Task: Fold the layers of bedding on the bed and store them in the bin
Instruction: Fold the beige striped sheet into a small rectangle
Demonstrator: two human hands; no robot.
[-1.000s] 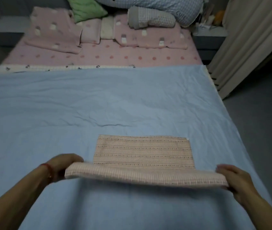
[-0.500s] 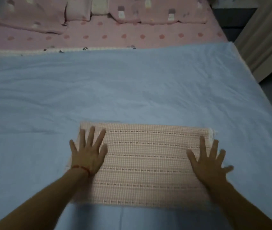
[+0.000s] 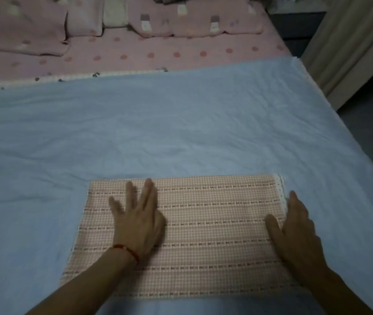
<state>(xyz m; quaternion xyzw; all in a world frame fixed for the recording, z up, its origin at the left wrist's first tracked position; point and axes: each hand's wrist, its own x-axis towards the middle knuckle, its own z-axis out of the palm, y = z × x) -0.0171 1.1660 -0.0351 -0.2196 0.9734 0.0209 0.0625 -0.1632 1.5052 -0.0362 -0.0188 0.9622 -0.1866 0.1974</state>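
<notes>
One folded pink checked cloth (image 3: 203, 223) is laid flat on one pale blue sheet (image 3: 158, 133) covering the bed. It is pressed by two hands, left hand (image 3: 139, 220) and right hand (image 3: 299, 233), fingers straight, slightly apart.

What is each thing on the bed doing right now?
Pink checked cloth: folded flat on the blue sheet.
Blue sheet: spread out, wrinkled, unfolded.
Left hand: flat on the cloth, fingers straight.
Right hand: at the cloth's right edge, thumb on top.
Pillows: lying at the bed's head.
</notes>
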